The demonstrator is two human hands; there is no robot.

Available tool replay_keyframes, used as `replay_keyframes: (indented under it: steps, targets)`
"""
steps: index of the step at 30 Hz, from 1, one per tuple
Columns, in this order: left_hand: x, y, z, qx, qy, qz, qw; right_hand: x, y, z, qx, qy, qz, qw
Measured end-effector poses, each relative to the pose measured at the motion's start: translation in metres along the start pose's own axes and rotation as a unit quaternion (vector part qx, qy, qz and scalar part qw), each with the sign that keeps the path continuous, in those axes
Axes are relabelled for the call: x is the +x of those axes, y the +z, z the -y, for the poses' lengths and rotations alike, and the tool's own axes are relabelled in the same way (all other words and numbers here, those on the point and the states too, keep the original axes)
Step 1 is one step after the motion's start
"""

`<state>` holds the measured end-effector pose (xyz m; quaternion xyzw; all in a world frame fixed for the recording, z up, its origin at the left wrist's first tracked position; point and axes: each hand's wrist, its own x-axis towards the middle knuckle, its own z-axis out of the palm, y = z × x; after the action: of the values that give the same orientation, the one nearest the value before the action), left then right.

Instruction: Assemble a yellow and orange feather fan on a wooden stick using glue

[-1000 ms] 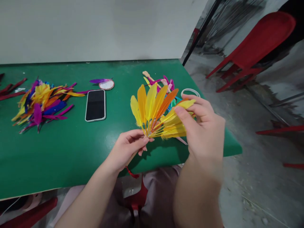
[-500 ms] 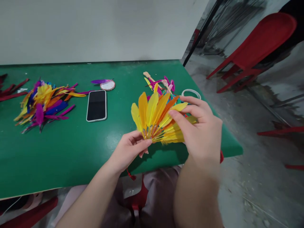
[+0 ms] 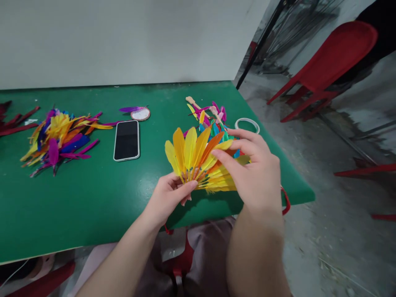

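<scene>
A fan of yellow and orange feathers (image 3: pixel 189 148) is held above the front part of the green table. My left hand (image 3: pixel 173 192) pinches the quills at the fan's lower left, thumb on top. With thumb and fingers, my right hand (image 3: pixel 253 165) grips a yellow feather near its tip, on the right side of the fan. The palm and wrist of that hand hide the fan's right end. A red cord (image 3: pixel 286 202) hangs at the table edge beside my right wrist.
On the green table (image 3: pixel 77 210) lie a phone (image 3: pixel 126 140), a colourful feather pile (image 3: pixel 58 136), a round white piece (image 3: pixel 141 114), dark red strips (image 3: pixel 18 123), wooden sticks (image 3: pixel 192 101) and a tape ring (image 3: pixel 247 125). A red chair (image 3: pixel 337 57) stands at right.
The fan and my right hand have shifted slightly left. My right hand still grips the yellow feather, and my left hand has hardly moved. More of the red cord shows at the right.
</scene>
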<state>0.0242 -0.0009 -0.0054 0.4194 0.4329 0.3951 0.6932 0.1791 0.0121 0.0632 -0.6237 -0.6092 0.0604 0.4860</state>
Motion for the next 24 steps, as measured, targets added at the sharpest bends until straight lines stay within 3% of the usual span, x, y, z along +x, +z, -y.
replay_keyframes:
  steps: [10, 17, 24]
  targets:
    - [-0.002, 0.003, -0.0003, -0.005, 0.018, -0.026, 0.999, -0.0008, 0.0002, -0.0018, -0.009, -0.031, -0.001, 0.999]
    - [-0.0017, 0.0029, 0.0003, 0.007, 0.02, -0.032, 0.999, -0.0015, -0.0034, 0.0006, 0.055, 0.006, 0.018, 0.998]
    - [-0.002, 0.0021, 0.0012, 0.036, 0.023, -0.037, 0.998, -0.0007, -0.0062, -0.0001, 0.022, -0.014, 0.016, 1.0]
